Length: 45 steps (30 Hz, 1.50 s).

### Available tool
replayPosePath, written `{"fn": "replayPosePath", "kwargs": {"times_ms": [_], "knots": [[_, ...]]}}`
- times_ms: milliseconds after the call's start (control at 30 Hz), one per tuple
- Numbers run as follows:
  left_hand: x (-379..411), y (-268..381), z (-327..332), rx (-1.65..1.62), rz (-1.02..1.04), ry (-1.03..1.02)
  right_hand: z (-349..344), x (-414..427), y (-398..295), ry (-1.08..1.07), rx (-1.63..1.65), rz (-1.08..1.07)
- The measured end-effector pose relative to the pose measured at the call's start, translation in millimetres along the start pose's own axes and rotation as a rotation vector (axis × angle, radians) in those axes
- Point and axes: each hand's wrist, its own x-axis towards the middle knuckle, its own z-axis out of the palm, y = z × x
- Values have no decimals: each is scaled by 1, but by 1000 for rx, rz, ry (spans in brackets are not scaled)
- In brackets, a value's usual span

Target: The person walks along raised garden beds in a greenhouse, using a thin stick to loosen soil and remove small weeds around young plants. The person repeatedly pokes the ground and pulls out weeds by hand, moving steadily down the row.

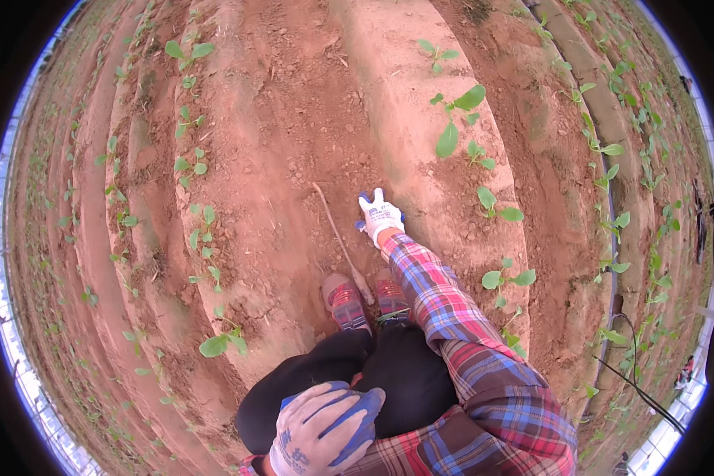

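Observation:
My right hand (379,215), in a white and blue work glove, reaches down to the soil of the furrow, fingers apart, beside the raised bed on the right. Whether it touches the soil, I cannot tell. Left of it a thin wooden stick (340,238) lies on the ground, its thicker lower end between my shoes. My left hand (327,425), gloved alike, is bent in front of my body over my lap; its palm side is hidden. Leafy green seedlings (452,113) grow in a row along the right bed (410,119), and more seedlings (207,223) stand along the left one.
Parallel soil ridges with rows of young plants run on both sides. A dark drip line (614,238) follows a ridge at right. Black thin cables (642,392) hang at the lower right. My two shoes (344,299) stand in the furrow between the beds.

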Motion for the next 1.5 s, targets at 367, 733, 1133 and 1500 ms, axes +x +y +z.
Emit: {"fn": "replayPosePath", "kwargs": {"times_ms": [367, 733, 1133, 1500], "knots": [[1, 12, 3, 20, 98, -29, -7, -94, 51, -4, 550, -10], [-39, 26, 26, 124, -40, -63, -101, -445, 184, -14, 1413, 342], [-43, 37, 37, 276, -14, 14, 43, -448, 192, 228, 450, 453], [-41, 39, 41, 305, -16, -17, 29, -424, 231, -154, 223, 423]]}}
